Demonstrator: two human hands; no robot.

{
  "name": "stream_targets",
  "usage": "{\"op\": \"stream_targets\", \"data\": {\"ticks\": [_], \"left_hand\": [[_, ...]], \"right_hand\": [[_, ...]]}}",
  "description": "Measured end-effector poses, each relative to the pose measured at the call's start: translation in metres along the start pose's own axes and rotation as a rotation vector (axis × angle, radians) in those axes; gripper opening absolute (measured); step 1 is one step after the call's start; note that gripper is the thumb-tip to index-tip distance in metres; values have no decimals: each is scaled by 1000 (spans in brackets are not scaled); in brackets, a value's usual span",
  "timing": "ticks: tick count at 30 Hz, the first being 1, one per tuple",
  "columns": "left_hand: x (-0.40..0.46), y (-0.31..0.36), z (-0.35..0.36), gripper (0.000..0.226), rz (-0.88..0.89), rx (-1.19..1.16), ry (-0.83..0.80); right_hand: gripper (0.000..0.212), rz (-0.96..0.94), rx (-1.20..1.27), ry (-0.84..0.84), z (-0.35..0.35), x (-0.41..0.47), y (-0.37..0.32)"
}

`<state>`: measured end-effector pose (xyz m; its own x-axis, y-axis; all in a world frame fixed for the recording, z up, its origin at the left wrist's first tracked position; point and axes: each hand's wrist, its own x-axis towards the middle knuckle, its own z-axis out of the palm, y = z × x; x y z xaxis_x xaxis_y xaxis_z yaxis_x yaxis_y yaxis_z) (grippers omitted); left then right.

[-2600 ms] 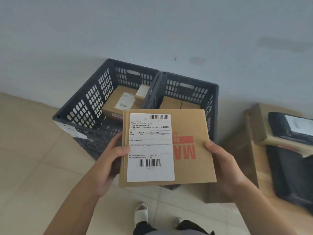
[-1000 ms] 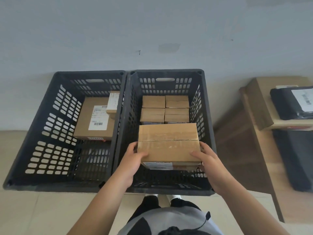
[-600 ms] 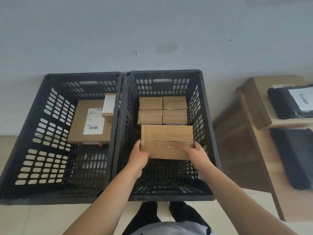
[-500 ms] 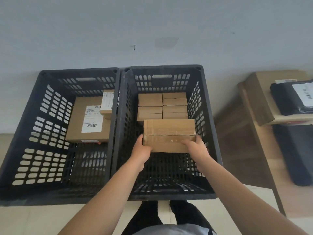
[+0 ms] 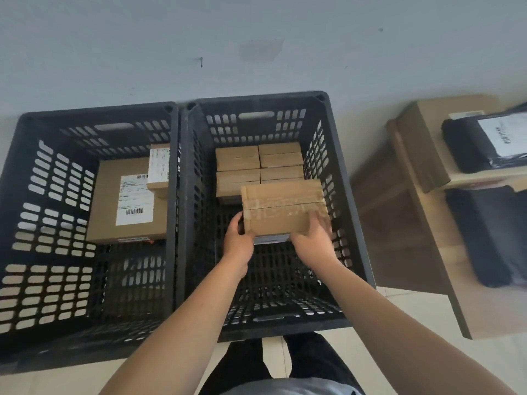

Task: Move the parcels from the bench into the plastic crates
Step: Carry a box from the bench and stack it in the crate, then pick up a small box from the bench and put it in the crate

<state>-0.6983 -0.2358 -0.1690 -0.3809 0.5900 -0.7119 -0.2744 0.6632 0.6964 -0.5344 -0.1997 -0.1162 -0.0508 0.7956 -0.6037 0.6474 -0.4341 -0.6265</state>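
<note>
Head view — parcel [image 5: 281,208] shifted right, lower

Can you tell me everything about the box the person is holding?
The cardboard box is brown and flat, sealed with clear shiny tape across its top. A white label edge peeks out underneath. It lies level inside the right crate, against the right wall. The left hand and right hand grip its near corners.
</note>
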Motion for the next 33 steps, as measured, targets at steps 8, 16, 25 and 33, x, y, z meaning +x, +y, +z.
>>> {"op": "stream_targets", "data": {"ticks": [8, 16, 25, 33], "left_hand": [[4, 1, -2, 68, 9, 9, -24], [-11, 16, -11, 79, -15, 57, -72], [-84, 60, -29, 71, 55, 67, -128], [-152, 83, 13, 28, 223, 130, -459]], "right_hand": [[83, 6, -135, -46, 0, 0, 0], [71, 31, -33, -45, -13, -11, -7], [55, -28, 279, 15, -39, -78, -22], [24, 40, 524, 270, -81, -154, -7]]}}
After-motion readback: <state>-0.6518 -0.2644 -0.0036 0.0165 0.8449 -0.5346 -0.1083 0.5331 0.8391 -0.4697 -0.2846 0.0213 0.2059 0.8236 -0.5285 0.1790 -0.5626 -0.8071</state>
